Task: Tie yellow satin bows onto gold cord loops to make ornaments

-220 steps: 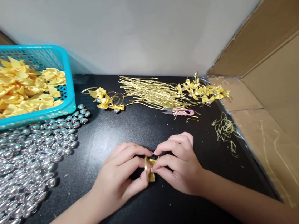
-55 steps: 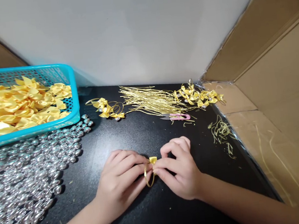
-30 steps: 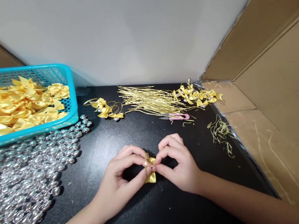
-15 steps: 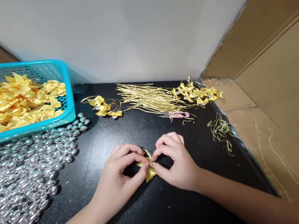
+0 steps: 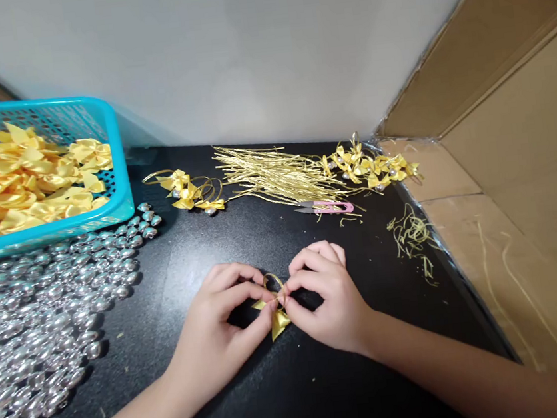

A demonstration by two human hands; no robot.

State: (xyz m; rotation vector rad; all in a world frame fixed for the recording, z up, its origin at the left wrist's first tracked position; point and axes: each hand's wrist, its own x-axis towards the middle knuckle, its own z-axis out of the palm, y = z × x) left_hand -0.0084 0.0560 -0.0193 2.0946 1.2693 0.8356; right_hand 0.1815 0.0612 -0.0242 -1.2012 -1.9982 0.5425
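Low over the black table (image 5: 242, 240), my left hand (image 5: 216, 330) and my right hand (image 5: 326, 297) meet fingertip to fingertip. Both pinch a small yellow ribbon bow (image 5: 277, 318) between thumb and forefinger. A thin gold wire loop (image 5: 272, 281) stands up from the bow between the two hands. The other fingers of both hands are curled in.
A turquoise basket (image 5: 120, 187) full of yellow bows sits far left, with a spread of silver beads (image 5: 42, 303) in front. Gold wire strands (image 5: 274, 172), pink snips (image 5: 331, 207), finished bows (image 5: 191, 193) and more (image 5: 374, 166) lie at the back. Wire scraps (image 5: 412, 234) border a cardboard box (image 5: 518, 195).
The bow has been turned in my fingers, and the gold wire now forms a small loop above it. Both hands stay together at the same spot.
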